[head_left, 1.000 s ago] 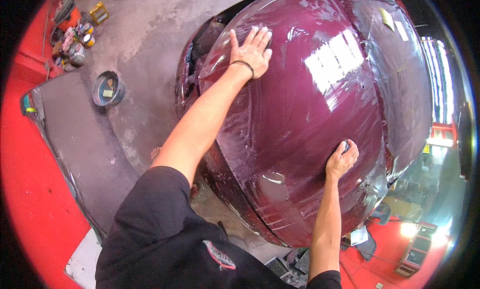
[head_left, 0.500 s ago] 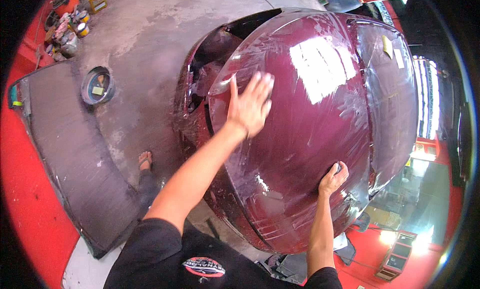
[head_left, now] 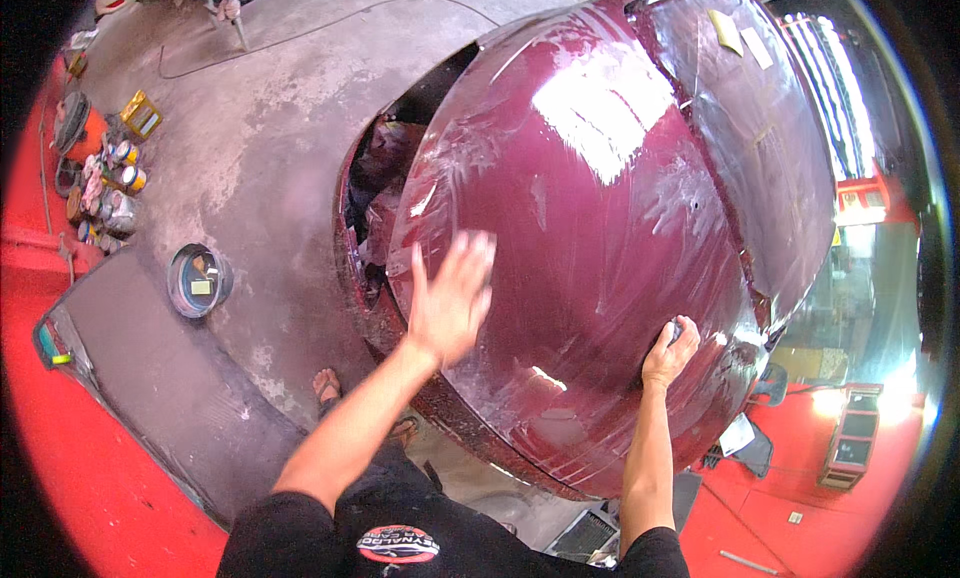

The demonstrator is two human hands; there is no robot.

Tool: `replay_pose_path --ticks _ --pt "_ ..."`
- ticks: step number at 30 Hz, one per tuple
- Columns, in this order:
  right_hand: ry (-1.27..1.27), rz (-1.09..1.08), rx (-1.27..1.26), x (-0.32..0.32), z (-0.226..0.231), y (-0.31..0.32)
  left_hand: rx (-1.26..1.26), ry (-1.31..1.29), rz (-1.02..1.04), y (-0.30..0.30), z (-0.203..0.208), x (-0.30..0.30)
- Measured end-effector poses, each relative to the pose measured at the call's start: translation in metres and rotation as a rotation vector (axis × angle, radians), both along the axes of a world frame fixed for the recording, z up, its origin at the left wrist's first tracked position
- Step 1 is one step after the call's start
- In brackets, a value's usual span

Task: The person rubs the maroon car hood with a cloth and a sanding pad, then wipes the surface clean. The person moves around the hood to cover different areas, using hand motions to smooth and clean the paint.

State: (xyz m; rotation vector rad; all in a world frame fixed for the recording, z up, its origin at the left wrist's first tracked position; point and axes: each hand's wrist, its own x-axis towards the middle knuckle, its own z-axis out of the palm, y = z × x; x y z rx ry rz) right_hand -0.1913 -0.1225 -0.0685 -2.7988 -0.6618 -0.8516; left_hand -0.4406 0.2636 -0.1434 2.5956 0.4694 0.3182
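A dark maroon car hood (head_left: 580, 268) fills the middle, wet-looking and streaked with pale smears. Over its left front part my left hand (head_left: 450, 303) is spread, palm down and fingers stretched, slightly blurred; whether it touches the paint I cannot tell. My right hand (head_left: 670, 353) rests on the right side of the hood, fingers curled round a small grey pad (head_left: 676, 331). Most of that pad is hidden by the fingers.
The windshield (head_left: 745, 128) carries two paper pieces. At left, a round basin (head_left: 200, 280) stands on the floor beside a long dark panel (head_left: 165, 378). Paint cans (head_left: 128, 166) and an orange bucket (head_left: 82, 130) line the red wall. An open headlight gap (head_left: 375, 188) edges the hood.
The view has shifted, bringing more floor into sight at upper left. My left hand has come nearer to me along the hood. My right hand stays on about the same side, still gripping the pad.
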Motion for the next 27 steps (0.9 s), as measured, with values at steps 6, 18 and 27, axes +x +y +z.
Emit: replay_pose_path --ticks 6,18,27 --pt "-0.010 0.055 0.045 0.009 0.002 0.022 0.260 -0.068 0.225 0.128 0.036 0.176" --pt "-0.045 -0.045 0.075 -0.007 0.002 0.007 0.263 0.075 -0.180 0.027 0.023 0.083" --pt "-0.052 0.009 0.132 -0.001 0.008 0.025 0.458 0.038 -0.055 0.054 0.051 0.224"
